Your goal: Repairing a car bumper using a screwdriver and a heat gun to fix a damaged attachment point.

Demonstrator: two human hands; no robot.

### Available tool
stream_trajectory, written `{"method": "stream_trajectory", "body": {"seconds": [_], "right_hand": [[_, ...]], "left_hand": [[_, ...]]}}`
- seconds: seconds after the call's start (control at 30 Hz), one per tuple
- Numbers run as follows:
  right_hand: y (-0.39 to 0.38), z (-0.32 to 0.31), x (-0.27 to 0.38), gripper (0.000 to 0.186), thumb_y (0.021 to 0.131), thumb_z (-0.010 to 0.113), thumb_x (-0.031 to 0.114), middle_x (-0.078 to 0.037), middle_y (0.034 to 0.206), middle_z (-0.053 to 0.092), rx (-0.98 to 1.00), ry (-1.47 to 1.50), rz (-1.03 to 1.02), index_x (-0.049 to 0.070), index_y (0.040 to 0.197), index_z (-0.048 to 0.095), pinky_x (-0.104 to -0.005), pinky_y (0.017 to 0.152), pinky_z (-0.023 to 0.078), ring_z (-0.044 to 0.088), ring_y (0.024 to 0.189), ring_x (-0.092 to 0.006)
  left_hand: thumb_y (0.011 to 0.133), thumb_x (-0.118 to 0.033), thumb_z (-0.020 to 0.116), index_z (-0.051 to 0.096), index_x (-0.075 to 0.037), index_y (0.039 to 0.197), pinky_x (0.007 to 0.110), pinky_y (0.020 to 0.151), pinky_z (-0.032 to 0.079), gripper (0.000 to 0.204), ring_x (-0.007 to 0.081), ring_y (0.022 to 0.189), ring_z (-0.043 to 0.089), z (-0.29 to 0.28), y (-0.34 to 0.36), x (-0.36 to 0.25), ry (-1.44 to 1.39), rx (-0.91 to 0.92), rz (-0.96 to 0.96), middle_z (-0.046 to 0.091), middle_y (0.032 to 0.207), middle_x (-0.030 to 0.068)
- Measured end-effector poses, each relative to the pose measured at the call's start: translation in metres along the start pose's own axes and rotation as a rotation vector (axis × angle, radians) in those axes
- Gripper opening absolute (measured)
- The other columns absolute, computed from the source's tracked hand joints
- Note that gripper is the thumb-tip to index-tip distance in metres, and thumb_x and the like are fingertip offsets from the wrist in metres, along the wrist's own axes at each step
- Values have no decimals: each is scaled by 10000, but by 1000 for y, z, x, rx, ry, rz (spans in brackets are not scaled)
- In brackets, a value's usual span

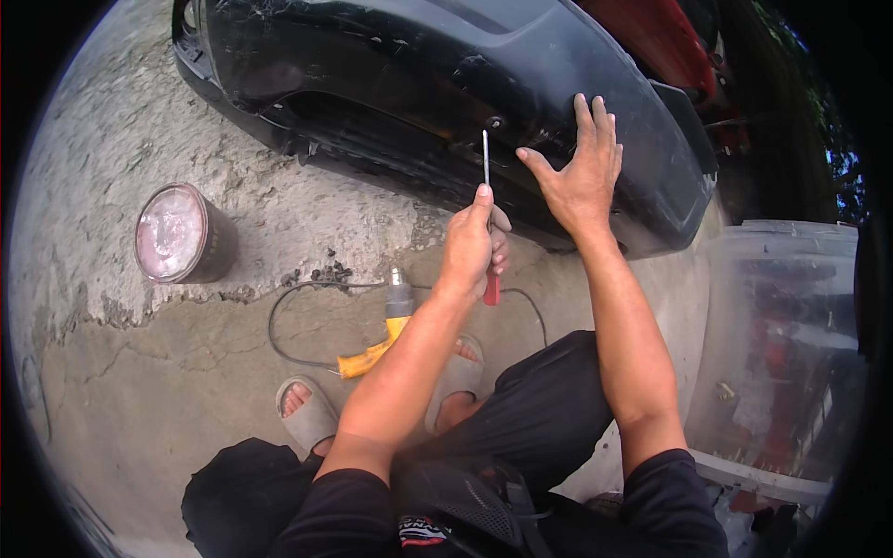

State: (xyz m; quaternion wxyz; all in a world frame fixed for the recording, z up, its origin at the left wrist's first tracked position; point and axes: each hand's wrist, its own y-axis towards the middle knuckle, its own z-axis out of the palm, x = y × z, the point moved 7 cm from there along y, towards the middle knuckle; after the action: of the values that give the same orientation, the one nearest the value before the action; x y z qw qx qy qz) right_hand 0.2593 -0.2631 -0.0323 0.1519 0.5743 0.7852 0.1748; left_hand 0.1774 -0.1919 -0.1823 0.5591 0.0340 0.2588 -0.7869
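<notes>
In front of me lies a large black car bumper [400,70], scuffed and dusty. My left hand [470,244] is wrapped round a screwdriver [486,163], its thumb along the base of the metal shaft. The red handle end sticks out below the fingers. The shaft points away from me, its tip close to a small damaged spot [495,122] on the bumper; whether they touch I cannot tell. My right hand [581,177] is open, fingers spread against the bumper's surface to the right of that spot.
A yellow heat gun [377,349] lies on the concrete below the bumper, its black cord [272,325] looped around it. To the left stands a round bucket [209,237] with a pale, stained top. A clear plastic container [781,307] is at the right, red bodywork [651,33] behind the bumper.
</notes>
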Motion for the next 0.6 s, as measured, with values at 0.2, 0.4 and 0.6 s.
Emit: {"method": "stream_trajectory", "body": {"seconds": [0.2, 0.4, 0.6], "right_hand": [[-1, 0, -2, 975, 754, 814, 457, -182, 1593, 258, -8, 0, -8, 154, 1535, 315, -606, 1185, 140, 187, 1494, -392], [-1, -2, -4, 946, 770, 802, 453, -185, 1589, 266, -4, -3, -11, 152, 1530, 325, -606, 1185, 145, 195, 1492, -391], [-4, -4, -5, 897, 795, 785, 439, -181, 1584, 281, 26, 12, -29, 140, 1518, 347, -587, 1190, 159, 220, 1487, -386]], "left_hand": [[1032, -509, 462, 535, -86, 765, 272, 394, 311, 505, 120, 441, 376, 6, -4, -2, -60, 16, -13, 344, 547, -18], [1036, -501, 459, 528, -95, 772, 278, 406, 308, 489, 123, 451, 374, 14, -8, -4, -124, 19, -56, 345, 552, -19], [1030, -511, 463, 518, -105, 773, 279, 414, 303, 483, 123, 456, 365, 17, -7, -2, -173, 23, -74, 343, 553, -22]]}}
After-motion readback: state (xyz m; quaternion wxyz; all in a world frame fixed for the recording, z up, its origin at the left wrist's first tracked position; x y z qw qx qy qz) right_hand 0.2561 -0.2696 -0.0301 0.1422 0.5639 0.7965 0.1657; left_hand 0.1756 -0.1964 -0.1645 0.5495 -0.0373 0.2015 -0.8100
